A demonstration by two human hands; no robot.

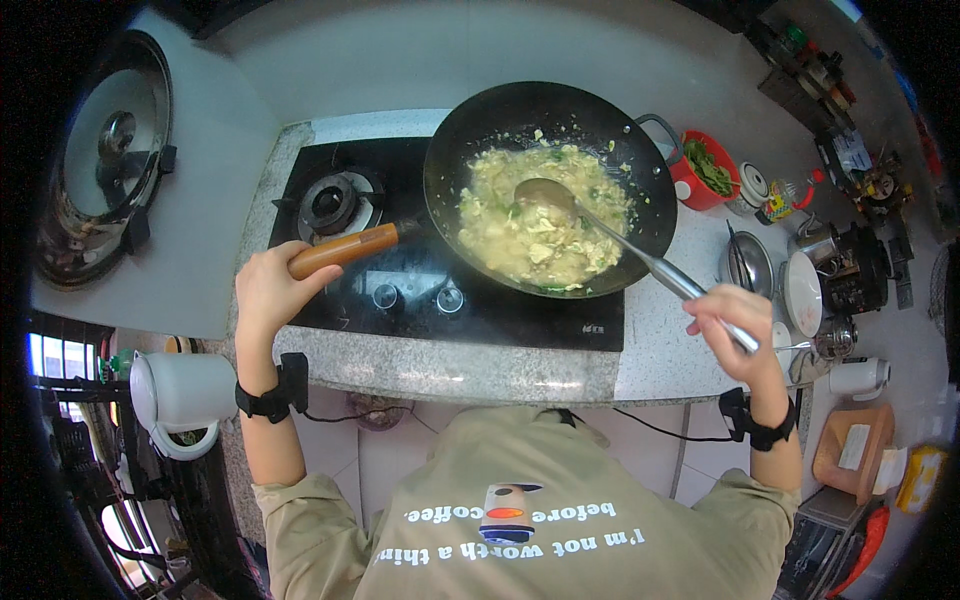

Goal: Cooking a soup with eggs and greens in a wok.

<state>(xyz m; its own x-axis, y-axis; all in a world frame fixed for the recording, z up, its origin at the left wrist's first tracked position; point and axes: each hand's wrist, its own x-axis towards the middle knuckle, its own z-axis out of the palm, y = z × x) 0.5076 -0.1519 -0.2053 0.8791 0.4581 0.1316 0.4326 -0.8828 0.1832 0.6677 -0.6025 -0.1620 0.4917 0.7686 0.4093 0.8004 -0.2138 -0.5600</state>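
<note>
My left hand (281, 281) is closed around the wooden handle (345, 251) of a black wok (465, 202), which sits over the right side of a black gas hob (525, 322). In the wok lies a wet mix of scrambled egg with green bits (555, 247). My right hand (731, 326) grips the metal handle of a ladle (675, 277); the ladle's bowl rests in the egg mix near the middle of the wok. Both wrists wear black straps with a small device and a cable.
Right of the wok stand a red colander (712, 196) of green leaves, a lidded jar (752, 184), a metal bowl (757, 262) with dark chopsticks and a white plate (802, 292). A glass lid (112, 142) hangs at left, above a white kettle (184, 394). The left burner (330, 204) is bare.
</note>
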